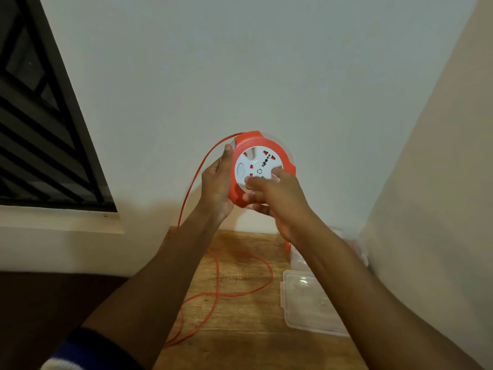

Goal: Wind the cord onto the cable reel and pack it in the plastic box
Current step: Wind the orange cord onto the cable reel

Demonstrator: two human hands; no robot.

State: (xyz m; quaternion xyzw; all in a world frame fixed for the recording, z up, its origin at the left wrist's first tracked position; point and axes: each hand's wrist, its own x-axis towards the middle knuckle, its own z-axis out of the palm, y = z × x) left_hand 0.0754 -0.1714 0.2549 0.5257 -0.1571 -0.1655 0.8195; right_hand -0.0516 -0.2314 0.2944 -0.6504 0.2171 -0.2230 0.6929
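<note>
Walls (266, 62) meet behind a wooden table (240, 329), where a clear plastic box (301, 257) stands, contents too blurred to tell, lid (306, 303) just before it. Loose orange cord (240, 292) loops alongside. Left hand (217, 182) grips the raised cable reel (260, 166); right hand (274, 193) fingers, blurred, curl against its white face.

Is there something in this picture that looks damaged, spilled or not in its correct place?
Nothing looks damaged or spilled. The orange cord lies in loose loops on the wooden table, not yet wound onto the cable reel, which both hands hold up. The clear lid lies on the table.
</note>
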